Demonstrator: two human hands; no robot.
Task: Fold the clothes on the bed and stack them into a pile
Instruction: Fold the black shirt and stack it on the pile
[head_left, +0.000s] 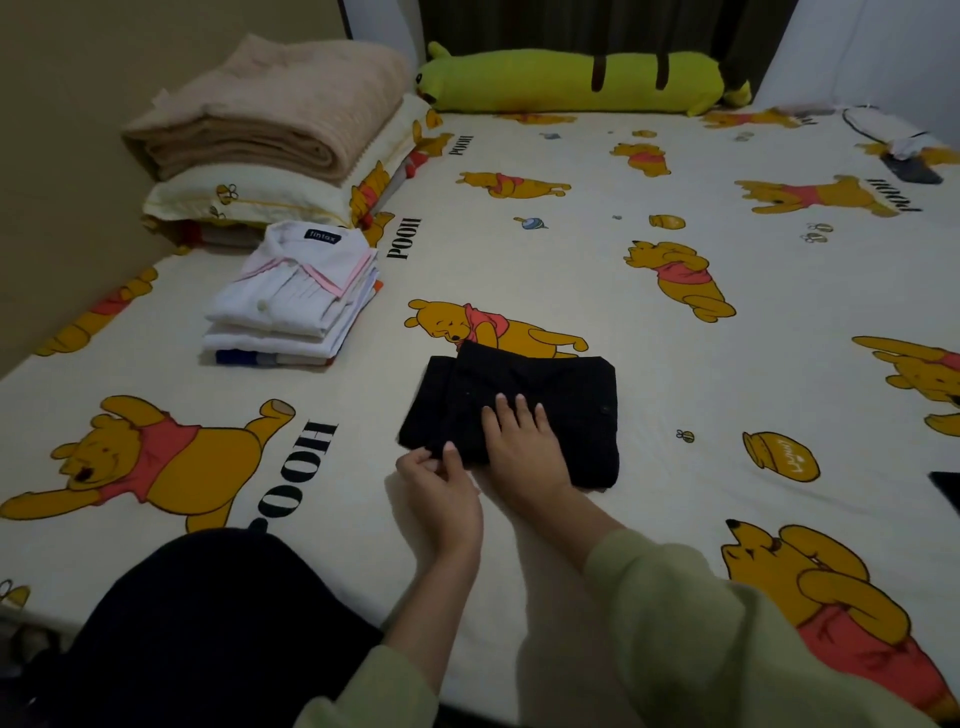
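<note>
Black shirt (511, 410) — soft cloth folded to a squarish pad, mid-bed, right of the white pile (293, 299) — right hand (522, 447) flat on it, fingers straight; left hand (441, 491) pinching its near-left edge.

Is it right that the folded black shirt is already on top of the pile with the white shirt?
Not quite. In the head view the folded black shirt still lies on the bed sheet, apart from the pile topped by the white shirt. The right hand presses it flat while the left hand pinches its near edge.
</note>
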